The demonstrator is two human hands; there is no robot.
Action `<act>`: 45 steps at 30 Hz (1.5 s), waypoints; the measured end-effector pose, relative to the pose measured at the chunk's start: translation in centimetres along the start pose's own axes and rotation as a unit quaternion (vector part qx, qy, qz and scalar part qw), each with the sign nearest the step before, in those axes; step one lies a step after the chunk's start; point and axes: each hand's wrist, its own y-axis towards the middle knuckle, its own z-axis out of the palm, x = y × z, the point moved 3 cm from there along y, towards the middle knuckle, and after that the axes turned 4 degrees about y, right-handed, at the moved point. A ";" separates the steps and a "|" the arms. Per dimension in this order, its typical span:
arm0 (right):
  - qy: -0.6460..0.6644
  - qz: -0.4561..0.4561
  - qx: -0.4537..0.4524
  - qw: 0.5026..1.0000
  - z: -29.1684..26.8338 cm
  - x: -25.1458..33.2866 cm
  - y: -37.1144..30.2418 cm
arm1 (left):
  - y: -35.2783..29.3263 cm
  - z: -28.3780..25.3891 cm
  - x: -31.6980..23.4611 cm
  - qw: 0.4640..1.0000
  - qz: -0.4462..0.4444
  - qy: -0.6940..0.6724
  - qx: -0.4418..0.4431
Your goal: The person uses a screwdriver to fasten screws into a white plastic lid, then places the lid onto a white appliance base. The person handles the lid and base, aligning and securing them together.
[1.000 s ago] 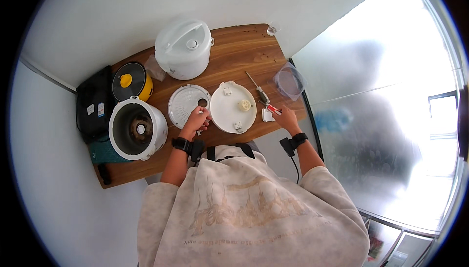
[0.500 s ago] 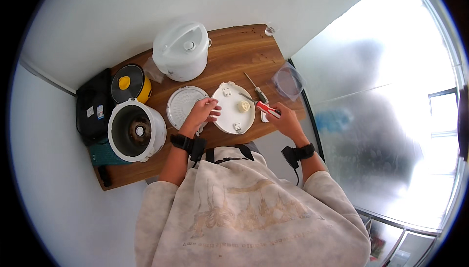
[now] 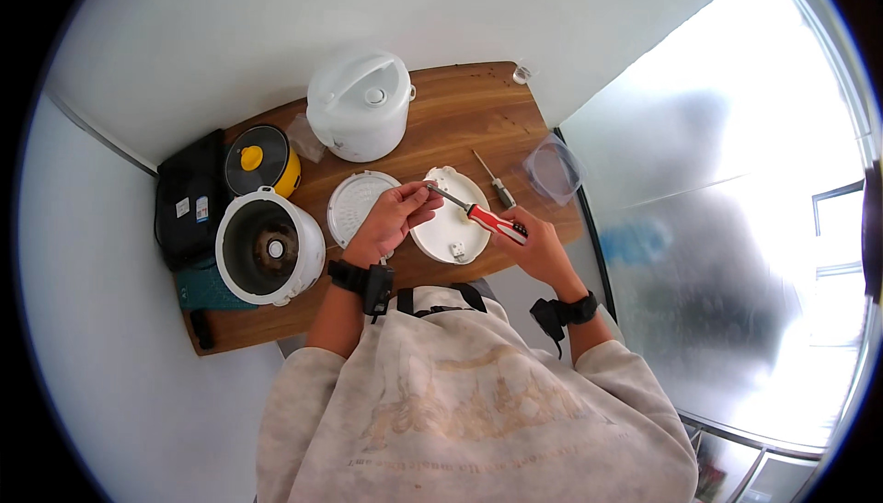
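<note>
My right hand (image 3: 538, 247) grips the red-and-white handle of a screwdriver (image 3: 498, 223). Its metal shaft points up and left, and the tip meets the pinched thumb and forefinger of my left hand (image 3: 397, 215). Whether a small piece sits between those fingertips is hidden. Both hands are held over a white round cover (image 3: 441, 241) with a small white block (image 3: 458, 250) near its lower edge. The screwdriver and fingers hide part of the cover. Left of it, partly behind my left hand, is a second white ribbed disc (image 3: 354, 192).
Beyond the cover lies another screwdriver (image 3: 497, 182), beside a clear plastic tray (image 3: 552, 170). An open white cooker body (image 3: 308, 250) stands left, with a yellow pot (image 3: 292, 175) and black bag (image 3: 179, 227) behind. A lidded white cooker (image 3: 368, 131) stands at the back of the wooden table (image 3: 460, 98).
The screwdriver's tip has moved away from the cover's middle, up and left to my left hand. The left fingers, formerly apart, have closed at the tip. The view has shifted slightly.
</note>
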 end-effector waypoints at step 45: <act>-0.023 -0.060 0.010 0.998 -0.4 1.5 -1.6 | -1.1 -1.8 -1.5 0.995 0.045 0.083 0.013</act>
